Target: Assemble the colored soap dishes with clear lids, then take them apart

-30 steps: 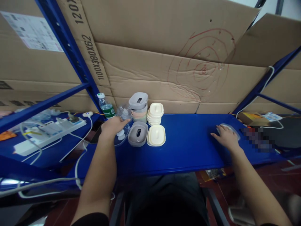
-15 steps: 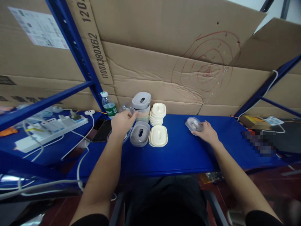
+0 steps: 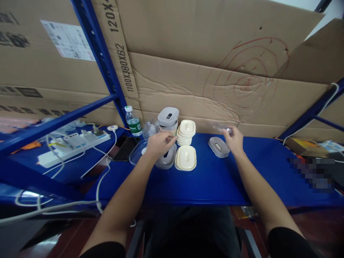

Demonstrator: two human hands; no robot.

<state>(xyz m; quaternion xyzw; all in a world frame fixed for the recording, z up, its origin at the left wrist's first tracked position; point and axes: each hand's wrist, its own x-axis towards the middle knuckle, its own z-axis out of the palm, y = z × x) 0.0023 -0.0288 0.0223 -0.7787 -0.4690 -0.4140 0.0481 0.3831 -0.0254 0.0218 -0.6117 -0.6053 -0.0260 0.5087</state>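
Pinched in my right hand [image 3: 233, 139] is a clear plastic lid [image 3: 220, 127], tilted and blurred, above the back of the table. Below it lies a grey lid with a slot [image 3: 218, 147]. My left hand [image 3: 159, 145] has its fingers closed in front of a stack of containers topped by a grey slotted lid [image 3: 168, 114]; what they hold, if anything, is hidden. Partly behind that hand sits a grey container [image 3: 167, 160]. Just right of it are a stack of cream lids [image 3: 187, 128] and more cream lids [image 3: 186, 158] in front. A clear lid [image 3: 136, 152] lies left of my left hand.
A water bottle [image 3: 133, 122] and clear plastic pieces [image 3: 149, 129] stand at the back left. A dark phone [image 3: 125, 148], a white power strip [image 3: 72, 148] and cables lie further left. Cardboard [image 3: 172, 79] walls the back; blue shelf posts [image 3: 100, 53] flank the table.
My right hand has lifted the clear lid up and back, off the grey slotted lid, which stays on the table. My left hand has moved right and slightly down, in front of the stack.
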